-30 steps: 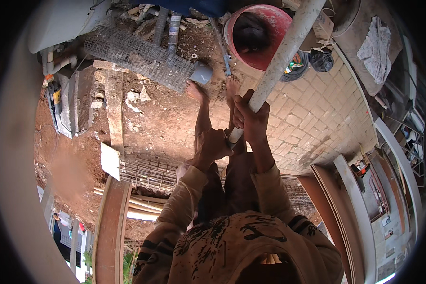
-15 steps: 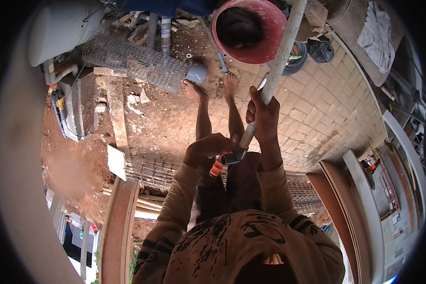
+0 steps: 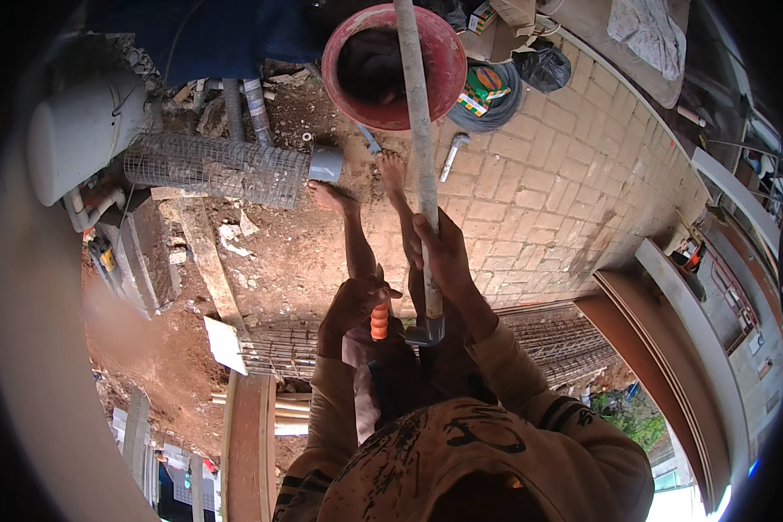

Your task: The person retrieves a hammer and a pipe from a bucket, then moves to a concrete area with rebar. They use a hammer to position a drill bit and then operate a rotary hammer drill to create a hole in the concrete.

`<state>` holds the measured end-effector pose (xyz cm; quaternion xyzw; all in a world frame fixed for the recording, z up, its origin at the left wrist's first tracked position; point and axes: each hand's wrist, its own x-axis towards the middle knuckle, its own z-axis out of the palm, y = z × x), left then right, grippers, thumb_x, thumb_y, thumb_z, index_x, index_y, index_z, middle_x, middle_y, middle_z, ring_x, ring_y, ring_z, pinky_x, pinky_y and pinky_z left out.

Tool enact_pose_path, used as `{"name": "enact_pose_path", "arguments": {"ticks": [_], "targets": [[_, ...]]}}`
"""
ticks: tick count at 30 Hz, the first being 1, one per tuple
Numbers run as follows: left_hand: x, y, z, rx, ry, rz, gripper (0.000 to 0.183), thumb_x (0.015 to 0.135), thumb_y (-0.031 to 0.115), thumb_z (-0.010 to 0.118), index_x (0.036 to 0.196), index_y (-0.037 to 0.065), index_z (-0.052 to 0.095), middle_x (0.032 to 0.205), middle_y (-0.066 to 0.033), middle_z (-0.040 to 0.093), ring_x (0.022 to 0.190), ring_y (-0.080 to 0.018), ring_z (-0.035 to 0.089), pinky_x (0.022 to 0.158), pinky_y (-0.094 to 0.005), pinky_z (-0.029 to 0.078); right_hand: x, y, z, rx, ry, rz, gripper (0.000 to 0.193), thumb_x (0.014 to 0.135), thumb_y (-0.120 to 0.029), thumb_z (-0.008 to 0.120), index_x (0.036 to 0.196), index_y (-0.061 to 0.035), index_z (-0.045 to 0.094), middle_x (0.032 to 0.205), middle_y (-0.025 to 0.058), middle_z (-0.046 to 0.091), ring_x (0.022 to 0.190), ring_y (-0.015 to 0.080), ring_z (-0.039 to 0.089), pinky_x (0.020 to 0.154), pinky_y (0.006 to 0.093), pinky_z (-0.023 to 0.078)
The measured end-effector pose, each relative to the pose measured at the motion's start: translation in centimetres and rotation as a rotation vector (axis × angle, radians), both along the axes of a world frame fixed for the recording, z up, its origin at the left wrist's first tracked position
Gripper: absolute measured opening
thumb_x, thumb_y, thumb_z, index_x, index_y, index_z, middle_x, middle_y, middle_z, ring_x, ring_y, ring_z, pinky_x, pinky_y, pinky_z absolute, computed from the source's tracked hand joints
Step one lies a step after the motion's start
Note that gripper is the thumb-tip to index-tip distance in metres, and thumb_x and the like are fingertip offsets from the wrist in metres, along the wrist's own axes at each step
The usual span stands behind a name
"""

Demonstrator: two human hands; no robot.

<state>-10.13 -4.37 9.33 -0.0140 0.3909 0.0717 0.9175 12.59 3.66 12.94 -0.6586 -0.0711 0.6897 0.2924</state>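
My right hand is closed round the lower part of a long, pale grey pipe. The pipe runs almost straight away from me, across the red bucket. A dark grey elbow fitting sits on its near end, above my lap. To the left of the fitting, my left hand is closed on a tool with a ridged orange handle. The handle sticks out below the fingers, apart from the elbow, and the tool's working end is hard to make out.
Beyond my bare feet stands a red bucket with dark contents. A silver hammer-shaped tool lies on the paving, near coiled grey wire. On the left are a wire mesh cylinder and a plank. Rebar lies behind.
The pipe has swung from a rightward slant to nearly straight ahead. My left hand and the orange-handled tool have moved left, away from the elbow fitting. The whole view has also shifted.
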Motion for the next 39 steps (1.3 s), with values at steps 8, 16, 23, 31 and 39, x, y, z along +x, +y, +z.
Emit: {"name": "enact_pose_path", "arguments": {"ticks": [8, 16, 23, 31, 39], "targets": [[1.7, -1.0, 4.7, 0.546, 0.260, -0.450, 0.024, 0.080, 0.011, 0.081, 0.100, -0.002, 0.076, 0.085, -0.0050, 0.065, 0.074, -0.0145, 0.062, 0.073, -0.0331, 0.052, -4.2, -3.0, -1.0, -0.011, -0.262, 0.392, 0.034, 0.100, -0.033, 0.067, 0.104, -0.0018, 0.056, 0.073, 0.0126, 0.065, 0.064, 0.0242, 0.066, 0.058, 0.0397, 0.049], [4.8, -0.3, 7.9, 0.572, 0.436, -0.556, 0.038, 0.069, 0.025, 0.092, 0.096, 0.003, 0.077, 0.082, -0.0055, 0.075, 0.077, -0.0130, 0.070, 0.072, -0.0339, 0.054, -6.4, -5.8, -3.7, 0.291, -0.360, 0.398, 0.086, 0.101, -0.023, 0.066, 0.168, -0.0197, 0.011, 0.067, 0.0152, 0.060, 0.055, 0.0273, 0.062, 0.053, 0.0425, 0.045], [6.9, -0.9, 9.7, 0.750, 0.687, -0.640, 0.039, 0.068, 0.031, 0.093, 0.094, 0.007, 0.076, 0.087, -0.0092, 0.077, 0.082, -0.0261, 0.076, 0.074, -0.0406, 0.058, -5.3, -3.9, -2.8, -0.030, -0.046, 0.215, 0.039, 0.098, -0.034, 0.070, 0.113, -0.0049, 0.048, 0.067, 0.0056, 0.054, 0.052, 0.0188, 0.057, 0.047, 0.0367, 0.045], [6.8, -2.9, 9.4, 0.752, 0.674, -0.565, 0.022, 0.076, 0.019, 0.083, 0.092, 0.006, 0.076, 0.081, -0.0078, 0.076, 0.073, -0.0178, 0.073, 0.065, -0.0364, 0.057, -3.9, -1.1, 0.1, -0.180, 0.186, 0.043, 0.034, 0.099, -0.035, 0.070, 0.103, -0.0052, 0.053, 0.061, -0.0045, 0.046, 0.041, 0.0070, 0.044, 0.036, 0.0262, 0.037], [6.2, -4.3, 9.1, 0.457, 0.535, -0.328, 0.025, 0.075, 0.015, 0.086, 0.089, 0.005, 0.068, 0.078, 0.0000, 0.066, 0.075, -0.0115, 0.062, 0.071, -0.0318, 0.053, -3.0, -1.5, -0.8, -0.285, 0.583, -0.099, 0.032, 0.102, -0.033, 0.071, 0.089, -0.0135, 0.049, 0.060, -0.0076, 0.038, 0.045, 0.0030, 0.032, 0.041, 0.0230, 0.029]]}}
